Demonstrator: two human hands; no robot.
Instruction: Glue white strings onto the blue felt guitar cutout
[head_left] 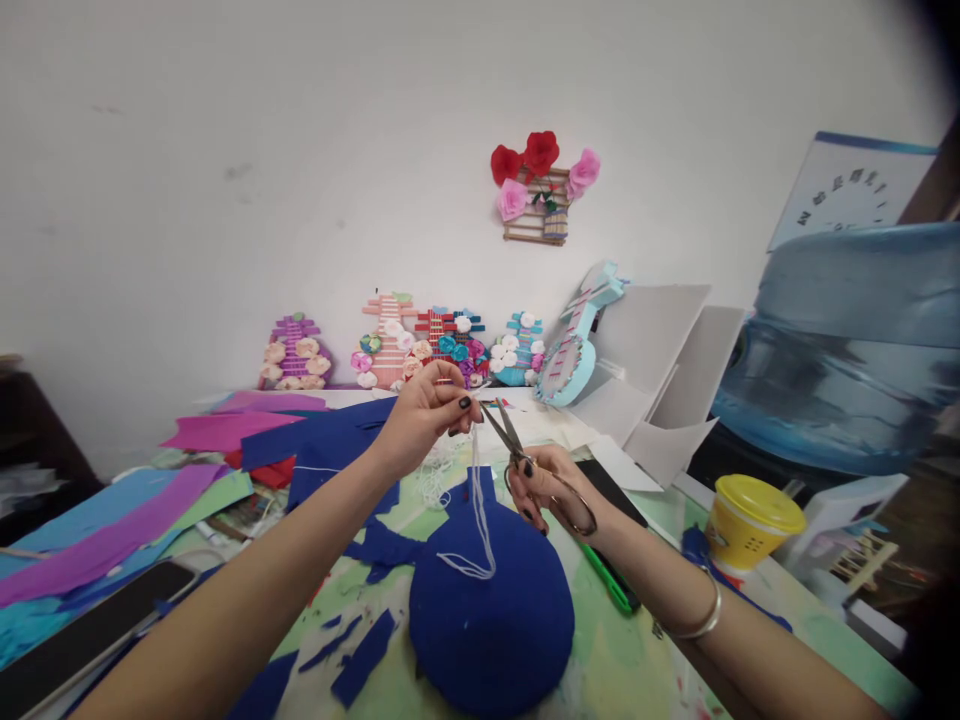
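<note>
My left hand pinches a bundle of white string between thumb and fingers. The strands hang down and their loose end curls over a dark blue, round-bodied lute shape with a short neck, lying on the table. In my right hand is a pair of scissors, its blades parted and pointing up toward the string just beside my left fingers. Whether the blades touch the string I cannot tell. Behind the lute shape lies a tangle of white string.
Blue scraps lie left of the lute shape, with coloured sheets and a phone farther left. To the right are a green cutter, a yellow-lidded tub and a big water bottle. Decorated lute models line the wall.
</note>
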